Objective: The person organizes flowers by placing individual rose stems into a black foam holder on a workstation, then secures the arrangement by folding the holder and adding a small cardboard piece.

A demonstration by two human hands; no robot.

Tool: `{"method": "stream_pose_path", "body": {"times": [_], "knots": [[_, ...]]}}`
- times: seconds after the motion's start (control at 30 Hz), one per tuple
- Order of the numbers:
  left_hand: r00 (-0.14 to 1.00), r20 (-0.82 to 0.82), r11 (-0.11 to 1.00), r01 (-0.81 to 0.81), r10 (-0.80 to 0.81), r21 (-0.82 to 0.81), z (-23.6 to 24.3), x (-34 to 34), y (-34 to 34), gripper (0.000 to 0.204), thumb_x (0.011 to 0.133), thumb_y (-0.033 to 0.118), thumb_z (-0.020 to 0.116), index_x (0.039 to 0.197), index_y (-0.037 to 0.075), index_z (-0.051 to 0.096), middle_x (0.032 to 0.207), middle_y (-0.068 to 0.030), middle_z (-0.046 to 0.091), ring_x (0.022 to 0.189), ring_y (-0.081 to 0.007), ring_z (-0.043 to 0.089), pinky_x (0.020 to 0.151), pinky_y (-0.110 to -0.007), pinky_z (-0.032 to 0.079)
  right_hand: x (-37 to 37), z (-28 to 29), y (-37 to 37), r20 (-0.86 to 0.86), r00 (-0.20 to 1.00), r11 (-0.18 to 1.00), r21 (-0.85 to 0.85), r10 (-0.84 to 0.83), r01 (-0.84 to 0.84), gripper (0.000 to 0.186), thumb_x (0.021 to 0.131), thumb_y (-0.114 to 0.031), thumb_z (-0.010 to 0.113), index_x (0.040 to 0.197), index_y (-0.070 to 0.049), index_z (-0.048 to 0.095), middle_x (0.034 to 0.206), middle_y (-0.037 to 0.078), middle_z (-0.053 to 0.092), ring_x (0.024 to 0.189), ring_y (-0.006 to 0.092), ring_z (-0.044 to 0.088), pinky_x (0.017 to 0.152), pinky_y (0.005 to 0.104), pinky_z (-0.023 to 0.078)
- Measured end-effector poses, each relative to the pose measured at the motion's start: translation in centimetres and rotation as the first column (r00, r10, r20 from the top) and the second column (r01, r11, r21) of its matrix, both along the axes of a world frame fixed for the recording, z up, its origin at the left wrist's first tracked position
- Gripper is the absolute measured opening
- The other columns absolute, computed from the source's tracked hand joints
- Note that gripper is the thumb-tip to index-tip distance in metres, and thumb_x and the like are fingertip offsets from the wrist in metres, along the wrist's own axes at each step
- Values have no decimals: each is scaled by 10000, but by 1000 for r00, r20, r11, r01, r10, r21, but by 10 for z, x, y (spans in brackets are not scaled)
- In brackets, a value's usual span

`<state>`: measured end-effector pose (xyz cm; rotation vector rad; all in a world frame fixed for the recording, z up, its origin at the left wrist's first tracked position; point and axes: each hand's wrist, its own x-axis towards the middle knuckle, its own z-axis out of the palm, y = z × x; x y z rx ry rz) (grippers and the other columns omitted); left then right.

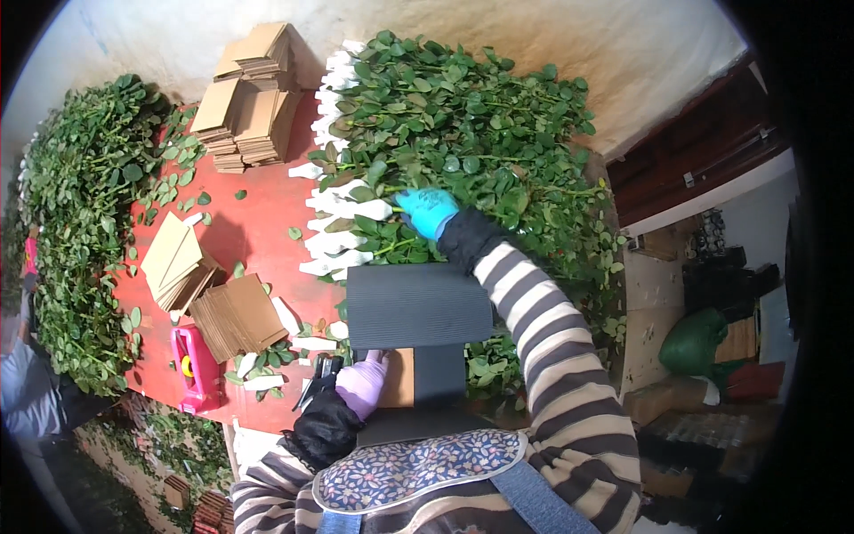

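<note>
My right hand (427,209), in a cyan glove, has its fingers curled round a rose stem just right of a white-sleeved bud (372,209), among rows of leafy stems (480,107) with white-covered heads. My left hand (360,387), in a lilac glove, rests by a black tool (316,383) on a brown cardboard piece (400,378); its fingertips reach the raised flap of a dark ribbed mat (418,303), and I cannot make out what they grip. The mat's lower part (436,369) lies beside the cardboard.
Cardboard stacks (245,116) (236,320) and a pink tape dispenser (196,369) sit on the red table (276,205). More roses (80,214) pile at the left, where another person's sleeve (27,374) shows. A wall rises behind; a dark door (694,151) and a green sack (689,343) are at right.
</note>
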<state>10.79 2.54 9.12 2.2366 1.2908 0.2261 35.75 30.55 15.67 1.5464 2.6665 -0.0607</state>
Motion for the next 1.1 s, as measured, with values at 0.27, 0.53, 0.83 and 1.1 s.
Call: {"method": "stream_pose_path", "body": {"times": [0.27,0.53,0.83,1.1], "knots": [[993,28,988,-113,117,-108,-9,8,-9,322,1033,353,463,1267,132,474,654,-178,668,592,-386,667,530,-523,518,9,97,-2,67,997,984,171,41,-52,256,802,-336,713,886,-94,718,850,143,672,767,335,655,663,459,522],[994,-83,985,57,-71,-165,20,1,2,415,926,234,597,1283,43,509,1051,-179,581,693,-316,678,575,-450,534,-16,45,17,237,971,999,-46,20,-9,222,829,-232,708,996,-90,675,978,134,695,920,315,675,763,457,509],[999,16,998,-29,30,-62,0,4,-8,284,969,271,546,1165,65,548,783,-154,637,604,-318,662,522,-461,519,58,175,-5,-766,512,899,-196,-390,392,388,944,-230,666,1258,-25,565,1038,119,689,832,255,685,722,385,569],[984,-83,986,163,-160,29,24,-7,4,409,864,122,605,1255,11,557,1097,-186,587,700,-285,663,556,-406,519,86,162,-12,-671,740,992,115,46,42,534,818,-205,769,1281,5,606,1227,176,675,1139,304,637,980,418,503]]}}
